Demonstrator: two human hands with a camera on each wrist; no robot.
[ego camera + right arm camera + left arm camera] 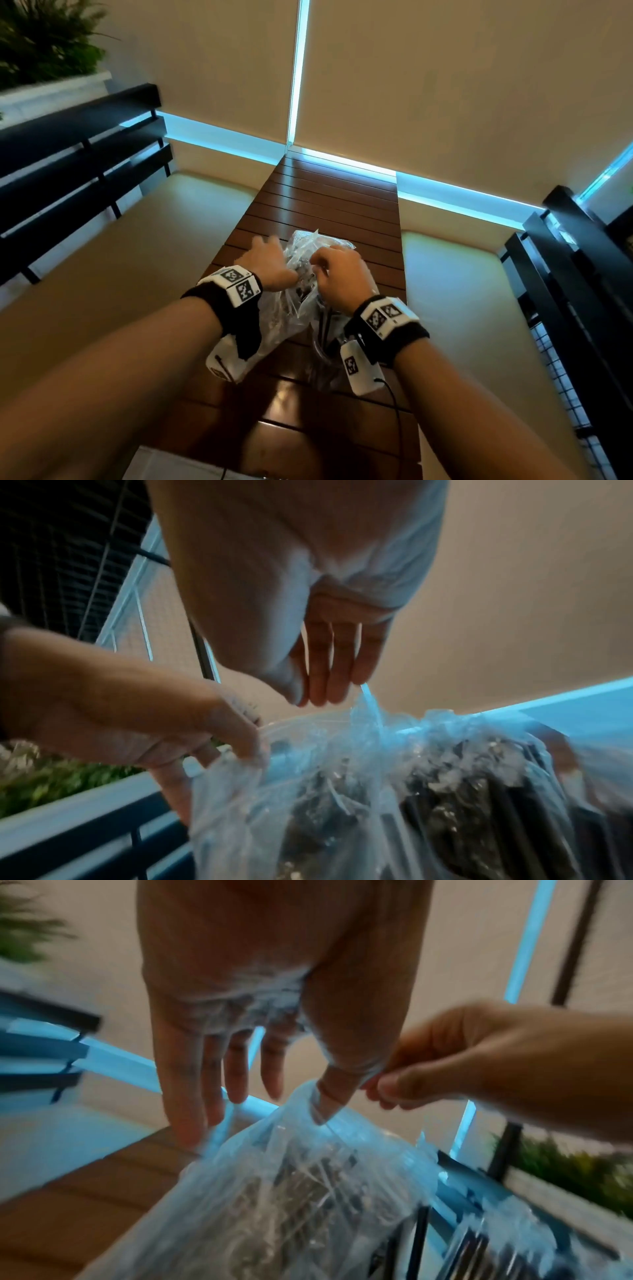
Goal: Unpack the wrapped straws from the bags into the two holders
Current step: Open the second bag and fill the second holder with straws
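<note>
A clear plastic bag [308, 253] full of dark wrapped straws [445, 791] stands on the brown slatted table [335, 198]. My left hand [270, 263] is at the bag's left rim. Its fingers [236, 1074] are straight and spread, and the thumb is tucked into the mouth of the bag [308, 1177], with plastic draped over it. My right hand [339, 274] pinches the bag's [342, 791] top edge between thumb and fingertips [339, 669]. A second clear bag [325, 363] with dark contents lies nearer, under my right wrist. No holder is in view.
Cream bench cushions [154, 246] flank the narrow table on both sides, backed by black slatted rails [78, 164]. A green plant [44, 37] sits in a white planter at the far left. Drawn blinds with bright gaps close off the far end.
</note>
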